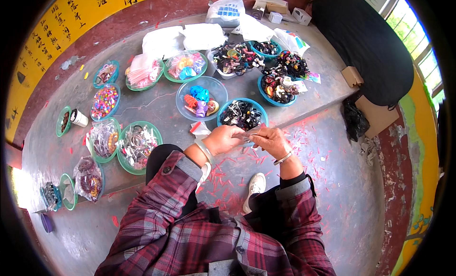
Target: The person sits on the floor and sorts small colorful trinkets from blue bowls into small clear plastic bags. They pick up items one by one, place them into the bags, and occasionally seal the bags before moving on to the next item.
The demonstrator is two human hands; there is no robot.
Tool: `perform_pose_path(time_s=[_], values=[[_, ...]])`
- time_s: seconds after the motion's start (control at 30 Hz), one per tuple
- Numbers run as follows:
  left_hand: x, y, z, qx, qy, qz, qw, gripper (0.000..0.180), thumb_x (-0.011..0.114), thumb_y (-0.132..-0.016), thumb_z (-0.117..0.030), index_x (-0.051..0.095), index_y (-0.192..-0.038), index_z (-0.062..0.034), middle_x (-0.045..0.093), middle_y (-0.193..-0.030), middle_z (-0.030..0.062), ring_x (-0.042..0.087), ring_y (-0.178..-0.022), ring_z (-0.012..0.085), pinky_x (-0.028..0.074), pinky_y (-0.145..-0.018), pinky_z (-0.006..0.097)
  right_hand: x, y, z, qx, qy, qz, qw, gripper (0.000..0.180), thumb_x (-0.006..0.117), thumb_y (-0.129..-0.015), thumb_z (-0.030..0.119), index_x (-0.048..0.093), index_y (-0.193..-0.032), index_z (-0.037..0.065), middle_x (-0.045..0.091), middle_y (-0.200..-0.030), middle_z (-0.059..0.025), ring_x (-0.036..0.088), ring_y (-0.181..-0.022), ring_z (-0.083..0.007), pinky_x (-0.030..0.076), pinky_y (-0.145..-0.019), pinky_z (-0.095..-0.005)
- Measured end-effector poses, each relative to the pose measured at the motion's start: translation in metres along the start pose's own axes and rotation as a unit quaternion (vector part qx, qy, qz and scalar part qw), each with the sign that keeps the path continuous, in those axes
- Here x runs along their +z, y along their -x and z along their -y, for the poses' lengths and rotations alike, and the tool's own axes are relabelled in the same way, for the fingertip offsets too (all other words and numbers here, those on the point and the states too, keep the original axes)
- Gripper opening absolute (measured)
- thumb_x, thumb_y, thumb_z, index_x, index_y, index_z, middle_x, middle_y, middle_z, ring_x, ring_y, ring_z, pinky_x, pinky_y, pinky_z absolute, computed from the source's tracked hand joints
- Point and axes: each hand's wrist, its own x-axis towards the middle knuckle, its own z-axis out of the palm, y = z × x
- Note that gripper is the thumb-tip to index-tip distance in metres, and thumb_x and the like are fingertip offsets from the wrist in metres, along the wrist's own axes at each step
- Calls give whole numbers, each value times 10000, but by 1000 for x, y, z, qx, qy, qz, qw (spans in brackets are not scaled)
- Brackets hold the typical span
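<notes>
"What is the left hand [222, 139] doing?"

"It is pinching a thin piece [244, 135] in closed fingertips, and the right hand [272, 142] is pinching it too, from the other side."

"So neither hand is nearer?"

"Neither. The piece is lying straight to the left hand's right and to the right hand's left, touching both. Its long axis seems to be running across, from one set of fingertips to the other, though the fingers are hiding much of it. I cannot tell what it is."

"What is sitting around them?"

"Just beyond the fingertips a blue bowl [266, 115] is holding dark hair ties [240, 113]. A small white packet [201, 130] is lying just past the left hand. Red bits [219, 175] are littering the floor below both hands."

"And farther off?"

"A green bowl [137, 172] is standing to the left hand's left, well apart. Beyond the left hand a clear bowl [184, 94] is holding bright pieces [201, 104]. A black bag [355, 119] is slumping far to the right hand's right, and a white bag [225, 12] is resting farthest, straight ahead."
</notes>
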Motion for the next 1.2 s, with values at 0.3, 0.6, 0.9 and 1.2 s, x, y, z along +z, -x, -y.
perform_pose_path(time_s=[0.3,0.6,0.9,1.2], values=[[1,1,0,4,-118,15,993,270,615,-721,-115,581,-978,-38,621,-876,114,601,-821,205,449,-714,296,4,-1,-6,-92,139,-23,986,217,602,-757,218,639,-922,82,631,-786,-89,600,-674,-185,470,-634,-293],[8,3,-7,109,-181,-113,971,266,591,-719,-104,569,-972,-27,599,-847,162,580,-797,315,457,-670,344,9,-6,-12,-188,221,-16,957,194,585,-725,168,639,-890,83,623,-839,-99,576,-769,-261,454,-706,-333],[15,-2,-4,64,-44,-98,992,226,523,-774,-21,567,-995,-11,621,-888,99,594,-819,159,458,-719,272,13,-6,-3,-171,208,-57,961,191,594,-698,132,631,-876,74,618,-826,-110,571,-850,-274,447,-763,-346],[14,-7,5,-16,226,-65,972,242,505,-821,-60,538,-1051,9,592,-881,40,552,-791,89,455,-696,223,13,-10,-11,-187,261,-156,934,180,606,-668,75,650,-842,92,631,-817,-92,578,-873,-253,455,-766,-351]])
